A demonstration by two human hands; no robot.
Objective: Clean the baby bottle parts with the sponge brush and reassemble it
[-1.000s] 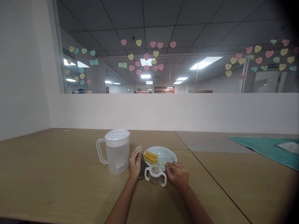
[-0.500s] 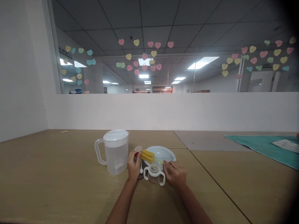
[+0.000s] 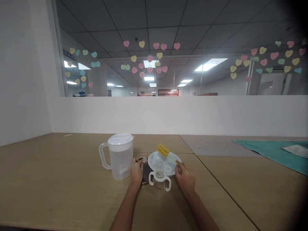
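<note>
My left hand (image 3: 136,171) is closed, pinching a small translucent bottle nipple (image 3: 144,159) whose straw showed a moment ago. My right hand (image 3: 185,178) grips the thin green handle of a yellow sponge brush (image 3: 163,150). The sponge head is raised over the far rim of a white bowl (image 3: 176,158), apart from the nipple. A clear dome-shaped cap (image 3: 158,161) and a white ring (image 3: 167,169) lie in the bowl. Between my hands stands an uncapped clear baby bottle with two white handles (image 3: 159,181). A dark flat dish (image 3: 146,176) sits beside my left hand.
A translucent lidded pitcher (image 3: 121,158) stands to the left of my left hand. At the far right a teal cloth (image 3: 269,152) lies on the table, a pale patterned piece (image 3: 297,150) on it. A white wall (image 3: 168,115) rises behind the table.
The sponge brush has moved from beside the nipple up and to the right, away from my left hand. My left hand has turned the nipple over, lowering it slightly.
</note>
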